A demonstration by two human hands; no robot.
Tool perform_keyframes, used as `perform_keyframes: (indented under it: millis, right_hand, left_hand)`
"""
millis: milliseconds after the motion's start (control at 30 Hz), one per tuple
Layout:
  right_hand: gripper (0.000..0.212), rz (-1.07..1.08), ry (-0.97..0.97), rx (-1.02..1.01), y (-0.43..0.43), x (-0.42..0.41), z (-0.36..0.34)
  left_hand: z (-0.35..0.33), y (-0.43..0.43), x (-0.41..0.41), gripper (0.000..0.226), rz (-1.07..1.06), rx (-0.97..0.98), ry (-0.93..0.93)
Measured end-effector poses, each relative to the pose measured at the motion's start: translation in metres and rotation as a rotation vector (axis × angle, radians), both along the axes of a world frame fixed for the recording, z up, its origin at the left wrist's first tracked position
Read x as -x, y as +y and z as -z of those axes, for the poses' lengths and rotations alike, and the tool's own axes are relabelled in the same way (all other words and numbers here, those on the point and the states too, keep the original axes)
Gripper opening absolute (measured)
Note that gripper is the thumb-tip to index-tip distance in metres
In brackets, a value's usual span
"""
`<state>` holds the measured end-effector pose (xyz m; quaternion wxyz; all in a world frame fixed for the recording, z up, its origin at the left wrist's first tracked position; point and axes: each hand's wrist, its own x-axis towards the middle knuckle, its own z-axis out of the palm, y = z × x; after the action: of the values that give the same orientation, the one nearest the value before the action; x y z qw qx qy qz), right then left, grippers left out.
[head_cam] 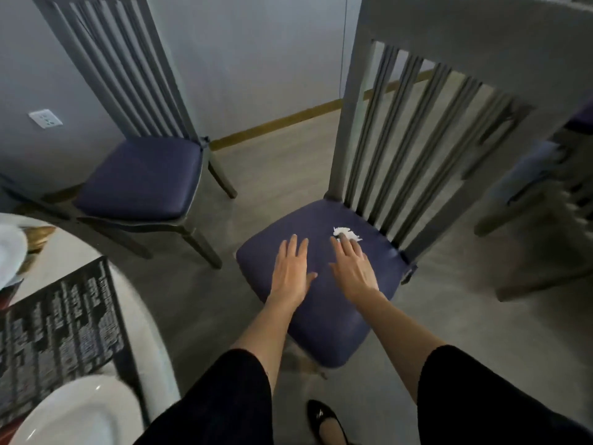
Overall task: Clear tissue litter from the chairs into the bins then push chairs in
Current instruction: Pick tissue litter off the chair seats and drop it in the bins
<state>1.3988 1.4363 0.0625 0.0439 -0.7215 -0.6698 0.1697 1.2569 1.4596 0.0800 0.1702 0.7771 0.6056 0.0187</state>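
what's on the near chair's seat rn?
White tissue scrap near the backrest; right hand touches it, left hand flat beside. Whatever lies under the fingers is hidden.

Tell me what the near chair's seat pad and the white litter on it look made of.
Seat pad: probably vinyl or leather, dark blue, smooth with a faint sheen. White litter: looks like thin tissue paper, matte, with ragged torn edges.

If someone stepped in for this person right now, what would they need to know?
Left hand: open, flat over the near chair's seat, holding nothing.
Right hand: open, fingers touching the tissue, not gripping it yet.
Tissue: on that seat, near the backrest.
Far chair: no litter visible on its seat.
Done: nothing binned that I can see.
Left: grab the tissue, bin it (no bin in view), push chairs in.
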Motion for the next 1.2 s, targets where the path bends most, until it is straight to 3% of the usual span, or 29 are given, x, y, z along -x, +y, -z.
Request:
perform_keyframes:
  millis: [233, 367, 433, 667, 733, 967, 1200]
  right_hand:
    - [0.063, -0.07, -0.146, 0.087, 0.07, -0.011, 0.068]
    - [0.075, -0.04, -0.185, 0.151, 0.092, -0.019, 0.097]
    - [0.076, 0.008, -0.135, 0.171, 0.098, -0.022, 0.108]
    - [0.08, 0.108, 0.036, 0.142, 0.087, -0.013, 0.129]
    - [0.075, 0.121, 0.026, 0.089, 0.089, -0.014, 0.128]
    - [0.026, 0.189, 0.149, -0.017, 0.118, -0.023, 0.112]
    - [0.028, 0.046, 0.105, -0.058, 0.123, 0.024, 0.043]
  left_hand:
    - [0.069, 0.058, -0.009, 0.085, 0.005, 0.156, 0.043]
    - [0.103, 0.073, -0.017, 0.093, -0.005, 0.381, 0.05]
    - [0.12, 0.074, -0.018, 0.097, -0.008, 0.463, 0.094]
    - [0.138, 0.074, -0.018, 0.098, -0.003, 0.469, 0.17]
    - [0.137, 0.076, -0.018, 0.098, 0.009, 0.503, 0.165]
    - [0.11, 0.095, -0.008, 0.106, 0.069, 0.654, 0.122]
    - [0.043, 0.092, 0.025, 0.106, -0.014, 0.402, 0.054]
